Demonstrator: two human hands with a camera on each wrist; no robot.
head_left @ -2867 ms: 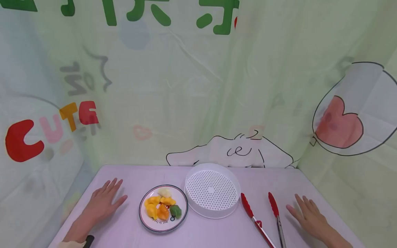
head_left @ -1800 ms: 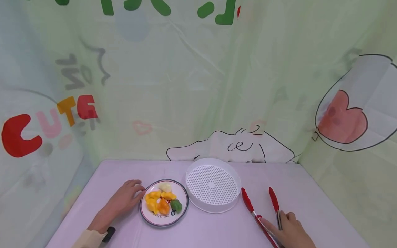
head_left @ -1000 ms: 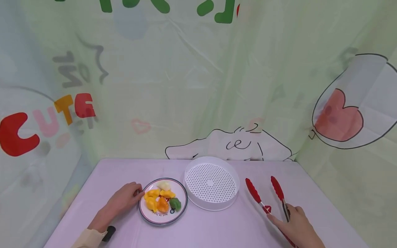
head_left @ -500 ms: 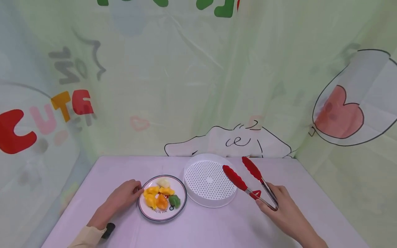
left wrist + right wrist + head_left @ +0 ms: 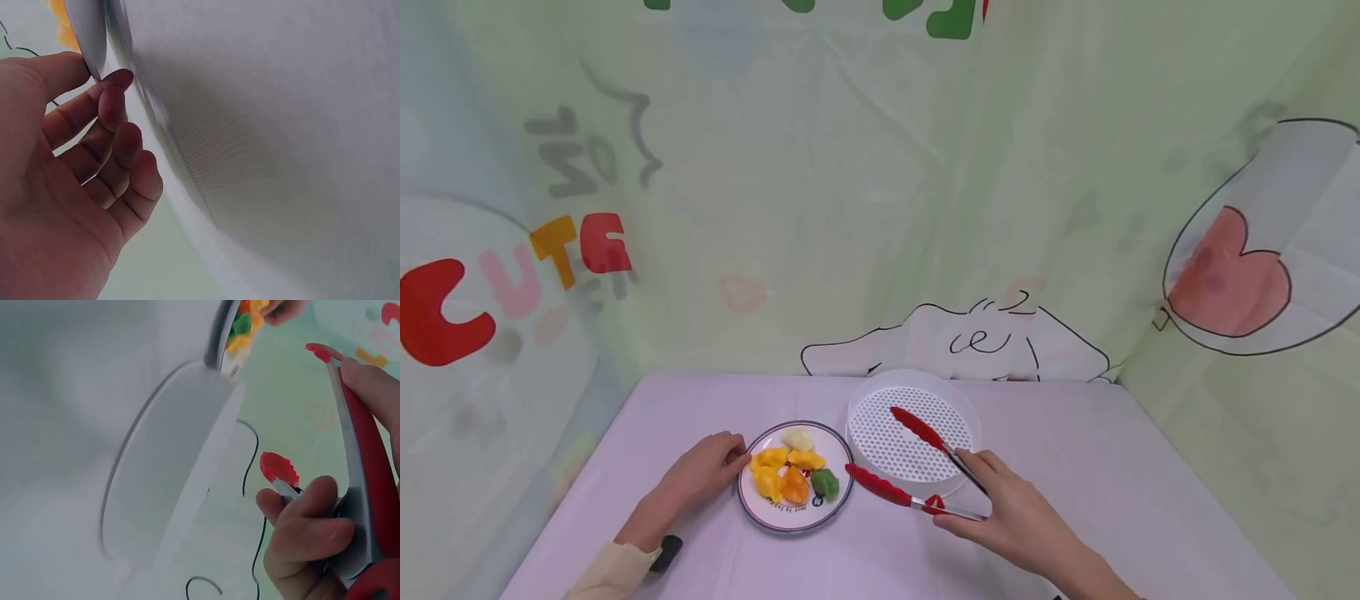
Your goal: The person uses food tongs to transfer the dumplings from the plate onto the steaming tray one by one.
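Observation:
My left hand [image 5: 703,471] pinches the left rim of a white plate [image 5: 832,509] with dark edge bands. In the left wrist view the thumb and index finger meet at the plate's edge [image 5: 90,37]. Several dumplings lie on it: yellow ones [image 5: 767,483], an orange one [image 5: 794,485], a green one [image 5: 824,484] and a whitish one [image 5: 797,439]. My right hand [image 5: 1018,521] grips metal tongs with red tips [image 5: 880,485], their arms spread and nothing between them. The lower tip points at the plate's right rim; the upper one overlaps the white perforated steamer tray [image 5: 880,425].
The steamer tray stands right beside the plate, near the back edge of the lilac-covered table [image 5: 1075,450]. A printed pale green curtain [image 5: 820,208] rises behind and at both sides. A dark band [image 5: 666,552] sits on the left wrist, by a cream sleeve [image 5: 617,571].
The right hand has reached in, picked the tongs up off the table and carried them left, over the tray toward the plate. My left hand has moved from the table onto the plate's rim.

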